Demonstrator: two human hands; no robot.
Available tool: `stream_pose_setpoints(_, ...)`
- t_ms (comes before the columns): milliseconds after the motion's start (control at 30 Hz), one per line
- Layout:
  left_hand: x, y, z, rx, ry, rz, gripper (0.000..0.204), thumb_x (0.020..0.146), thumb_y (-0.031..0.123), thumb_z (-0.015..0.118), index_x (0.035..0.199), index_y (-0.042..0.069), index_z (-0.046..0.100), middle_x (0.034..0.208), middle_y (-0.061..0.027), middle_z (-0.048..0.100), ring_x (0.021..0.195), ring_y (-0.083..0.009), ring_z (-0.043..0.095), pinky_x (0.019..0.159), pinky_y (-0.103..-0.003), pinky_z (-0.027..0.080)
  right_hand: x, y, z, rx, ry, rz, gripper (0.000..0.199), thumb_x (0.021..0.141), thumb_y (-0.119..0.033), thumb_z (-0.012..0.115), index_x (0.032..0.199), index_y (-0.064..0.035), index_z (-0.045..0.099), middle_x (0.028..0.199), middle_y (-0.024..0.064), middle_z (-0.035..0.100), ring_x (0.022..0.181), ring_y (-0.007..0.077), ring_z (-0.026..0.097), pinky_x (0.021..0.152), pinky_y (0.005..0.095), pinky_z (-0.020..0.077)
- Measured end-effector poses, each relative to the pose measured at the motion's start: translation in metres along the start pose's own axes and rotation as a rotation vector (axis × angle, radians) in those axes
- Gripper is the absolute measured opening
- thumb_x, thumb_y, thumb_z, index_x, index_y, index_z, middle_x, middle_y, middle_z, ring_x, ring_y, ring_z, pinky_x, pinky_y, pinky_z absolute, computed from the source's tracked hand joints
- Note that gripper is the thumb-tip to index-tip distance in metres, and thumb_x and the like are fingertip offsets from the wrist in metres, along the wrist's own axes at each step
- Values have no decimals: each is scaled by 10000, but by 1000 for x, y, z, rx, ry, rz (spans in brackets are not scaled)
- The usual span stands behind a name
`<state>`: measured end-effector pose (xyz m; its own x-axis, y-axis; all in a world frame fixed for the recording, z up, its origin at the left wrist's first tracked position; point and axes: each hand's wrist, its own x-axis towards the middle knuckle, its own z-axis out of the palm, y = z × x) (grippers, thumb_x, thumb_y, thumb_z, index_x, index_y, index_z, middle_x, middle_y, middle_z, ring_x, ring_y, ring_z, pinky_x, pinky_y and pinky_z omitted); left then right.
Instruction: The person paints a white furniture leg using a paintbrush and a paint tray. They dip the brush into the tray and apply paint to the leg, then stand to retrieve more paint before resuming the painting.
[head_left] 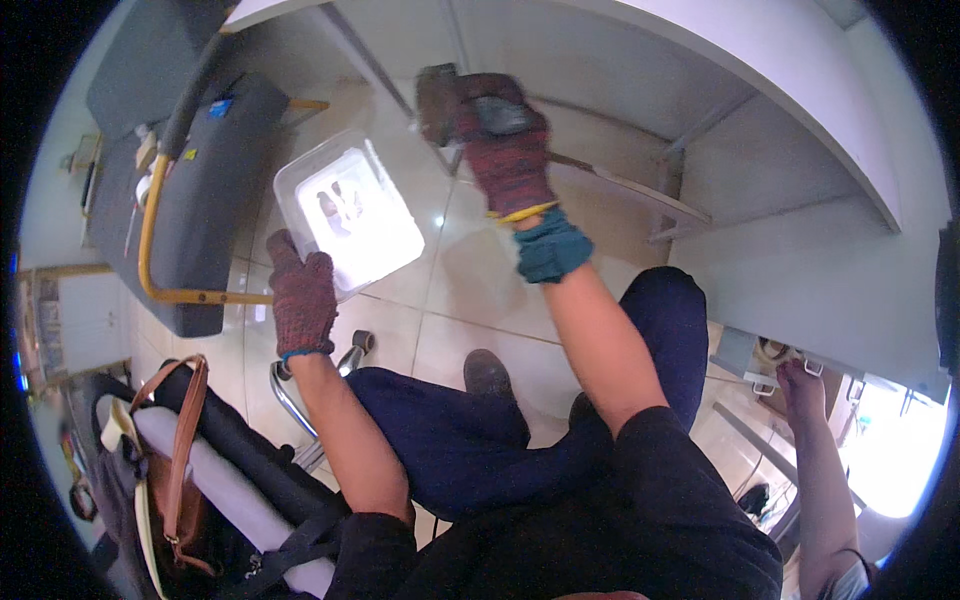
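Note:
My left hand (300, 295), in a dark red knit glove, holds the near edge of a clear plastic box (350, 212) above the tiled floor. A few small dark pieces lie inside the box. My right hand (508, 140), in a similar glove with a teal cuff, is raised further out and grips a dark blocky object (437, 100) near the underside of a white table (800, 120). My legs in dark blue trousers and one dark shoe (487, 374) show below.
A grey cushioned chair with a yellow metal frame (190, 200) stands at the left. A black backpack and a bag with a brown strap (185, 460) lie at lower left. Another person's bare arm (815, 450) reaches in at lower right, under the table.

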<state>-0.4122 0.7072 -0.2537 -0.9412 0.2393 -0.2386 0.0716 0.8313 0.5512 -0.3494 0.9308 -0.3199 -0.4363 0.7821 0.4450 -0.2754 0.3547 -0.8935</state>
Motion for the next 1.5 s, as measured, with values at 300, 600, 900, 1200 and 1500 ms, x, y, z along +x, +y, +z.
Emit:
stream_pose_setpoints(300,7,-9,4,114,130,62,449,776,177,490,1184,39,366,947,-305,581,775,-403,605,655,-458,485,11,17,-43,22,16,261,179,811,-146,627,966,-61,601,878,37,639,733,138,637,628,259,516)
stream_pose_setpoints(600,7,0,7,77,87,28,450,756,163,497,1171,38,378,954,-298,589,801,-415,616,695,-464,490,18,32,-30,-151,-45,231,201,794,-183,661,944,-58,615,853,52,654,741,160,634,695,268,503)
stream_pose_setpoints(900,8,2,8,59,87,61,468,764,190,511,1186,50,368,999,-299,582,910,-460,575,787,-496,453,18,33,-29,-129,-48,222,181,793,-173,664,936,-74,613,831,46,662,746,143,638,691,270,503)
stream_pose_setpoints(1200,7,2,5,60,59,26,487,768,198,512,1205,49,355,1011,-321,569,940,-473,558,800,-502,442,13,22,-48,-181,-90,224,160,814,-149,602,963,-95,621,953,36,635,828,163,634,730,275,496)
stream_pose_setpoints(1500,7,2,3,75,50,25,480,779,205,502,1210,56,353,998,-326,569,934,-476,559,801,-510,443,3,15,-67,-454,-72,34,134,829,-122,588,948,-75,629,812,38,643,665,128,605,614,268,472)
